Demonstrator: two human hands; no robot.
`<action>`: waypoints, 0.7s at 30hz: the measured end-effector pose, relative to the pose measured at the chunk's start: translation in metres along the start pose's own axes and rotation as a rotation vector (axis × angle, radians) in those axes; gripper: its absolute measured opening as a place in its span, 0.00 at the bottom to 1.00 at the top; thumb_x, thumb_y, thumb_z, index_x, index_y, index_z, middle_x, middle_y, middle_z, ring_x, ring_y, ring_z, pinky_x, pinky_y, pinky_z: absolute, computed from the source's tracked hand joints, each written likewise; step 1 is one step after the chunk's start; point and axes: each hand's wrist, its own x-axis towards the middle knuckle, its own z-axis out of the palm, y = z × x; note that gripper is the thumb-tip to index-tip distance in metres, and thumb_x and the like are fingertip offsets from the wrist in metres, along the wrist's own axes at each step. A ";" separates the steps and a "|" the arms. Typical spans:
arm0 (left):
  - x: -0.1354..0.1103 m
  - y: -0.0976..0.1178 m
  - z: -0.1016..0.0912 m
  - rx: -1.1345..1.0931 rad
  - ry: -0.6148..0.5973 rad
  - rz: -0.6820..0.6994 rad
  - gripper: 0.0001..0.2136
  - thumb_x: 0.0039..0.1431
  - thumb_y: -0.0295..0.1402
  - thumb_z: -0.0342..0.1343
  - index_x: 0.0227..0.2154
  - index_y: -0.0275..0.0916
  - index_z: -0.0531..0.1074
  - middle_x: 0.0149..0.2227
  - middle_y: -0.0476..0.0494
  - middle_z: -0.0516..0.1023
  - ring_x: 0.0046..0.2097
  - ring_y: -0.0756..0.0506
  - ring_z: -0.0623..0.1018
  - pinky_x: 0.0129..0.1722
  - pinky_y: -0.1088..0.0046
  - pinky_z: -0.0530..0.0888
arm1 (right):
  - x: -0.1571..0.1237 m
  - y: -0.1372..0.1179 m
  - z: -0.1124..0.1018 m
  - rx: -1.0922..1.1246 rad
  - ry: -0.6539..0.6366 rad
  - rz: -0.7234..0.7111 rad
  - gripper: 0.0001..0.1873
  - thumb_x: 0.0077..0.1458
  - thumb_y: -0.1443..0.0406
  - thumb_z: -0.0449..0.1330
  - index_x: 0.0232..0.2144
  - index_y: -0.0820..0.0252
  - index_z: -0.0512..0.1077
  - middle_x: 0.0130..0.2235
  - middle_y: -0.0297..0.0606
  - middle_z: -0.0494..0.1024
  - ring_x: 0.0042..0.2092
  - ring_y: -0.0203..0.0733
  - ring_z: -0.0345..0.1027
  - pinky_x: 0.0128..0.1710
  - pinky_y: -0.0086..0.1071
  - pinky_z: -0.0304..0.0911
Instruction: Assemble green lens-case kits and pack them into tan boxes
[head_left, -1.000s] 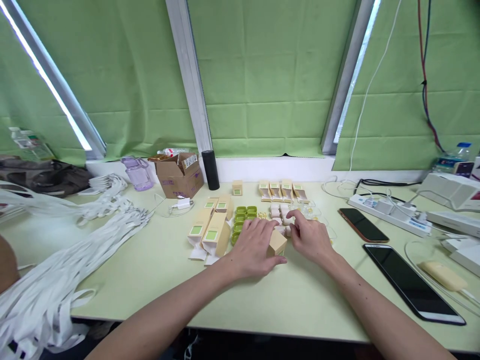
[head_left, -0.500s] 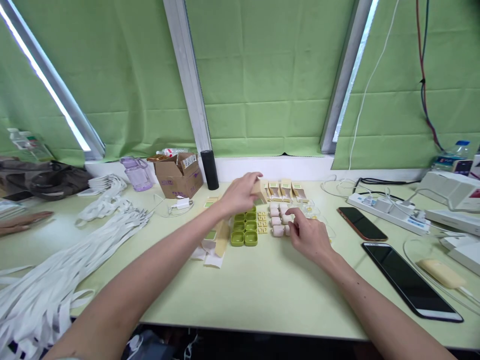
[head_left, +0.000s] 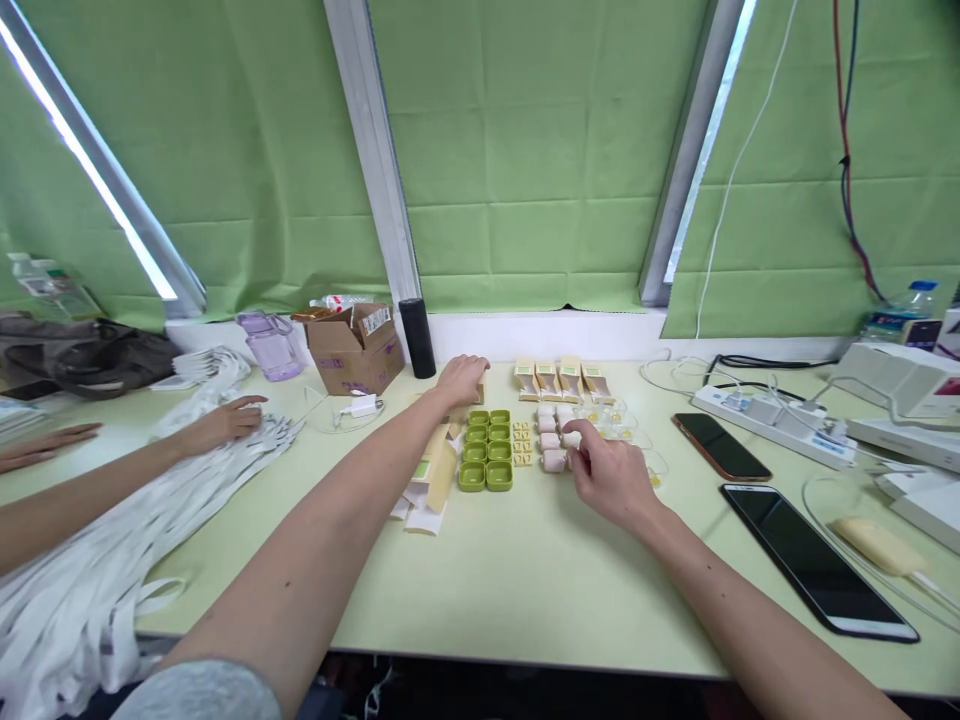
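My left hand (head_left: 461, 380) reaches to the back of the pale green table (head_left: 540, 580), its fingers curled over a small tan box (head_left: 480, 388). Beneath my forearm lie more tan boxes with green labels (head_left: 433, 478). Just beside them stands a block of green trays (head_left: 487, 450), and to its right are small yellow pieces (head_left: 523, 445) and pink pieces (head_left: 551, 440). My right hand (head_left: 611, 475) rests beside the pink pieces with index finger and thumb pinched on one. A row of open tan boxes (head_left: 559, 378) stands behind.
Two phones (head_left: 724, 447) (head_left: 817, 560) and a power strip (head_left: 772, 415) with cables lie at the right. A cardboard box (head_left: 356, 350), black cylinder (head_left: 418, 338) and purple bottle (head_left: 274, 345) stand at the back. White straps (head_left: 112, 520) fill the left, where another person's hand (head_left: 225, 420) rests.
My left hand lifted a tan box from the near middle and carried it to the back. The green trays came into view. Another person's hand moved onto the straps.
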 end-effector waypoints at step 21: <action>-0.032 0.038 0.012 0.126 -0.089 -0.187 0.25 0.56 0.36 0.61 0.56 0.33 0.73 0.59 0.23 0.73 0.57 0.30 0.75 0.61 0.52 0.64 | -0.002 -0.003 0.002 0.007 -0.017 -0.028 0.16 0.67 0.65 0.52 0.55 0.55 0.69 0.27 0.32 0.82 0.28 0.48 0.76 0.30 0.33 0.44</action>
